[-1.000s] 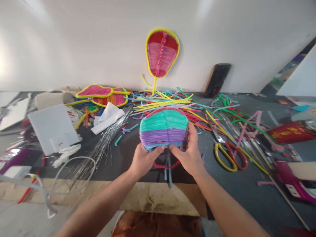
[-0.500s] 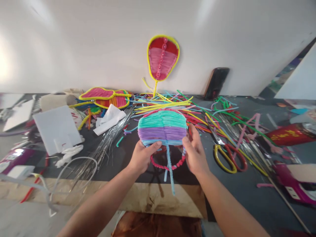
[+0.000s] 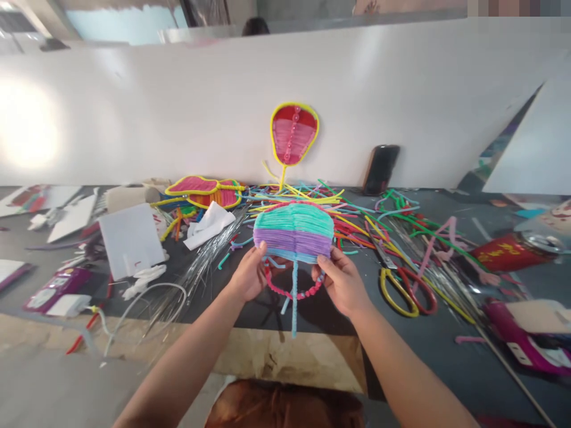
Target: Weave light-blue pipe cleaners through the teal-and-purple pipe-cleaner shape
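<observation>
Between my two hands is a pipe-cleaner craft piece (image 3: 293, 232), banded teal, purple and light blue, with a twisted red loop below and a light blue stem hanging down. My left hand (image 3: 253, 272) pinches its lower left edge, thumb in front. At the lower right edge my right hand (image 3: 345, 279) grips it, thumb on the front and the other fingers behind, partly hidden. The piece is held upright above the dark table. Behind it lies a heap of loose pipe cleaners (image 3: 307, 193) in many colours.
A yellow-rimmed red and pink fan shape (image 3: 294, 134) stands against the white board (image 3: 200, 107). Right are a phone (image 3: 380, 169), scissors (image 3: 408, 290) and a red can (image 3: 517, 249). Left lie thin metal wires (image 3: 205, 255), white paper (image 3: 131, 241) and a purple device (image 3: 57, 288).
The camera has tilted up, so the space beyond the board now shows. The piece remains in both hands; my left thumb has shifted outward to its left edge.
</observation>
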### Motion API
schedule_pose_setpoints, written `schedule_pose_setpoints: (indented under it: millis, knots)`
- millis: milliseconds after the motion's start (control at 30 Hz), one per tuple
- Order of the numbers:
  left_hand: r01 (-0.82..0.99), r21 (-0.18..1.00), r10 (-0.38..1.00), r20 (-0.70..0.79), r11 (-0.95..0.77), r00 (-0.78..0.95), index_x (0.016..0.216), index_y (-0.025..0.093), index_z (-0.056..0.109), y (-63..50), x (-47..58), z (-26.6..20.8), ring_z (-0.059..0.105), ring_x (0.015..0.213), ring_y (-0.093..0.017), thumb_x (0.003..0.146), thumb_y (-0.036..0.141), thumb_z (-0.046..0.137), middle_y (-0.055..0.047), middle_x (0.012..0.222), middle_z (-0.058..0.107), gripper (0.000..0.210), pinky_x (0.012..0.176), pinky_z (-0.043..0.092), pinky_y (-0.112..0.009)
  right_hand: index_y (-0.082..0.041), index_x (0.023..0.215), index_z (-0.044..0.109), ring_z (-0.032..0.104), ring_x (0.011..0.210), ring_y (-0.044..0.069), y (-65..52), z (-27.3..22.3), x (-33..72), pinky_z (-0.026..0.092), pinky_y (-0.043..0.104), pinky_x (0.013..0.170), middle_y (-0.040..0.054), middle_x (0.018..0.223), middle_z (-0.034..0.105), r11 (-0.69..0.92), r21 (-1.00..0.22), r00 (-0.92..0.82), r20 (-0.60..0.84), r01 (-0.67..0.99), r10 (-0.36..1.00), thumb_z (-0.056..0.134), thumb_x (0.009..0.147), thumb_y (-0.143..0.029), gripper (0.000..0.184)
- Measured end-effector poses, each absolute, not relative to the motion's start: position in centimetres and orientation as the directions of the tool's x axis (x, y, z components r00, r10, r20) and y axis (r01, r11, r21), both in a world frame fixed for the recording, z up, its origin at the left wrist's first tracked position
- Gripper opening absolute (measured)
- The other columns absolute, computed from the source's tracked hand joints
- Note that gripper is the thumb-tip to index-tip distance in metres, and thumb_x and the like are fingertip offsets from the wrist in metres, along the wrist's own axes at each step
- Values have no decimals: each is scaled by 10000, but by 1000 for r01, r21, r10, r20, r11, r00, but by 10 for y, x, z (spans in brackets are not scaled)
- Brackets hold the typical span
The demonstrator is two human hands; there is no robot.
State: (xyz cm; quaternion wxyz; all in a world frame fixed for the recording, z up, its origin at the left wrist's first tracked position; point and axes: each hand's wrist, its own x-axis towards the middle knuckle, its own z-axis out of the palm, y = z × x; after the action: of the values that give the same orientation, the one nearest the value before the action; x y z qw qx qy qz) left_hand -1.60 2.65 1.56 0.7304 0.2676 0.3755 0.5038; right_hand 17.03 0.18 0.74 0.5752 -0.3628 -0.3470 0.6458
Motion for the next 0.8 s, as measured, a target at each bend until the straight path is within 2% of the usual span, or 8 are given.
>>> schedule_pose_setpoints:
  millis: [167, 233, 300, 400, 567, 700, 767, 800]
  knots:
    - [-590, 777, 975, -198, 220, 103, 1025, 196, 596, 11, -25, 32, 666, 894, -183, 708, 363, 729, -48, 972, 705, 382, 828, 527, -322, -221, 817, 594, 534, 545, 66, 3, 14, 173, 420, 183, 467, -58, 702, 554, -88, -771, -8, -107, -631, 994, 750, 684, -314, 225]
    - [-519, 809, 960, -204, 276, 193, 1081, 202, 576, -7, -24, 34, 652, 943, -186, 723, 302, 729, -64, 1076, 675, 402, 851, 511, -324, -225, 830, 591, 543, 554, 64, 3, 15, 174, 417, 169, 453, -63, 706, 561, -102, -745, -4, -132, -659, 991, 760, 671, -307, 246]
    - [-389, 824, 898, -293, 411, 328, 1093, 188, 573, -27, -21, 32, 655, 936, -201, 751, 259, 711, -91, 1089, 664, 376, 829, 513, -327, -224, 840, 589, 548, 559, 60, 3, 15, 173, 419, 159, 450, -64, 712, 571, -103, -740, 0, -138, -664, 990, 763, 668, -309, 260]
    - [-279, 814, 832, -385, 510, 399, 1058, 159, 582, -50, -14, 26, 667, 798, -174, 784, 282, 680, -104, 958, 687, 316, 727, 527, -298, -221, 836, 587, 551, 562, 61, 0, 14, 170, 431, 158, 462, -61, 713, 581, -66, -776, 22, -102, -628, 995, 761, 672, -317, 257]
    - [-302, 821, 853, -367, 485, 371, 977, 138, 612, -65, -8, 16, 600, 552, -103, 781, 328, 676, -56, 720, 676, 281, 535, 476, -208, -225, 839, 587, 561, 583, 77, -5, 10, 165, 450, 182, 508, -55, 708, 595, 0, -842, -11, 7, -539, 1000, 742, 702, -349, 241]
    - [-346, 824, 883, -349, 448, 314, 873, 133, 621, -70, -14, 14, 509, 436, -60, 760, 324, 694, -31, 646, 648, 234, 429, 397, -167, -232, 927, 602, 591, 650, 125, -5, 6, 167, 476, 245, 552, 3, 796, 644, 72, -875, -96, 134, -479, 986, 543, 831, -521, 309]
    - [-364, 829, 899, -342, 425, 273, 848, 132, 616, -72, -19, 13, 488, 427, -52, 750, 314, 705, -22, 631, 638, 225, 417, 382, -159, -235, 975, 602, 603, 703, 161, -4, 1, 169, 491, 285, 573, 34, 830, 660, 130, -931, -78, 166, -342, 983, 449, 864, -556, 372]
    - [-372, 831, 906, -339, 414, 253, 843, 132, 611, -73, -21, 12, 490, 436, -52, 748, 311, 707, -23, 639, 642, 224, 423, 385, -158, -235, 995, 604, 608, 748, 181, -3, -2, 169, 504, 314, 605, 48, 860, 666, 180, -962, -58, 196, -205, 979, 456, 865, -537, 361]
